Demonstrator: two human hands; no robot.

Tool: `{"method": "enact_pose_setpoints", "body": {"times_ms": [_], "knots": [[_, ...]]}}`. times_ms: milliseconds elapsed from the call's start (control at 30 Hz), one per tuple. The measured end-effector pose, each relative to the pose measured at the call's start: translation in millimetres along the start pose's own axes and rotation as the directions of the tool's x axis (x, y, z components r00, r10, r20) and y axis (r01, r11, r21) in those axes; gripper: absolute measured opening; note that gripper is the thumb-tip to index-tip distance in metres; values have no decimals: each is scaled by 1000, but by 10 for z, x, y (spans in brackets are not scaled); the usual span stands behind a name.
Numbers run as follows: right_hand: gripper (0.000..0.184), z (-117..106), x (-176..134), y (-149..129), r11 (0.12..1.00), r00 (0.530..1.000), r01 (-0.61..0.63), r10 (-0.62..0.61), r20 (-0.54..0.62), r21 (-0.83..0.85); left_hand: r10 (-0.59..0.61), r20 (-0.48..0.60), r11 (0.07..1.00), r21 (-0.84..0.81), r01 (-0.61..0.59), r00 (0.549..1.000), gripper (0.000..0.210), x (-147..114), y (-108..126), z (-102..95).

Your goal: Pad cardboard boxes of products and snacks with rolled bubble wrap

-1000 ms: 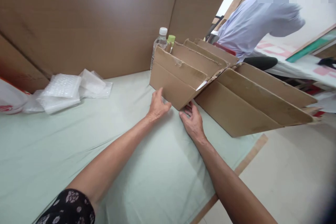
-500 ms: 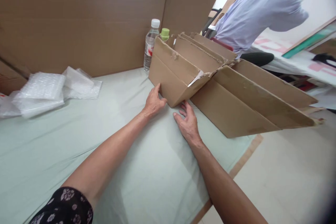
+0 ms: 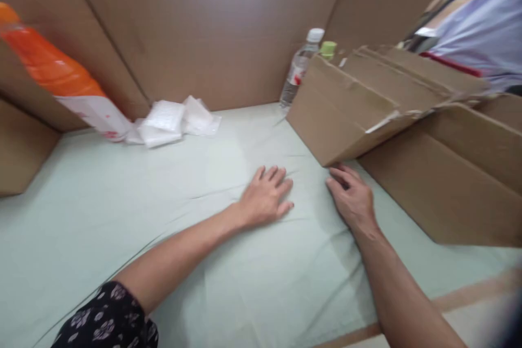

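Note:
My left hand lies flat on the pale green cloth, fingers spread and nothing in it. To its right, my right hand rests by the lower corner of an open cardboard box, its fingers loosely curled at the bottom edge. Whether those fingertips touch the box I cannot tell. A second open cardboard box stands against the first on the right, beyond my right hand.
A clear water bottle and a green-capped bottle stand behind the boxes. Folded bubble wrap lies at the back left, near a tilted-looking orange bottle. Tall cardboard walls the back. A person's pale sleeve shows upper right.
My left hand has left the box's side and come down flat on the cloth. The view has turned left, bringing the orange bottle into sight. My right hand stays by the box corner.

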State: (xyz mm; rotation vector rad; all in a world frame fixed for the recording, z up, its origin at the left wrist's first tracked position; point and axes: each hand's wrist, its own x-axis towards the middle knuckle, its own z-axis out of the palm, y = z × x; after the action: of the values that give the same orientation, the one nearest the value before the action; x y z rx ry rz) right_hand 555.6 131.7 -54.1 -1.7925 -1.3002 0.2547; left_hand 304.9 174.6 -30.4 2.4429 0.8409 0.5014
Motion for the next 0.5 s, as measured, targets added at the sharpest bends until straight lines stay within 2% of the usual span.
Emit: {"method": "enact_pose_setpoints", "body": {"times_ms": [100, 200, 267, 333, 400, 433, 467, 500], "knots": [[37, 42, 2, -10, 957, 985, 165, -146, 96, -240, 50, 81, 983, 171, -64, 995, 63, -995, 153, -103], [45, 181, -146, -132, 845, 929, 363, -299, 217, -391, 127, 51, 954, 269, -136, 991, 69, -1897, 312, 27], [52, 329, -379, -281, 784, 887, 460, -386, 254, -416, 213, -27, 922, 336, -192, 977, 50, -2348, 356, 141], [59, 511, -714, -481, 737, 832, 555, -483, 274, -385, 243, -49, 923, 318, -216, 969, 34, -2666, 304, 102], [62, 712, -1115, -741, 669, 735, 678, -601, 315, -305, 172, -76, 959, 239, -149, 982, 29, -2884, 131, -211], [62, 815, -1325, -893, 615, 658, 751, -665, 354, -239, 98, -126, 976, 208, -70, 987, 29, -2967, -4, -478], [62, 918, -1532, -1053, 542, 551, 828, -733, 400, -146, -48, -244, 975, 197, 98, 969, 33, -3039, -167, -808], [60, 1020, -1730, -1215, 452, 424, 891, -799, 426, -38, -159, -397, 940, 219, 262, 904, 34, -3100, -354, -1183]]}}
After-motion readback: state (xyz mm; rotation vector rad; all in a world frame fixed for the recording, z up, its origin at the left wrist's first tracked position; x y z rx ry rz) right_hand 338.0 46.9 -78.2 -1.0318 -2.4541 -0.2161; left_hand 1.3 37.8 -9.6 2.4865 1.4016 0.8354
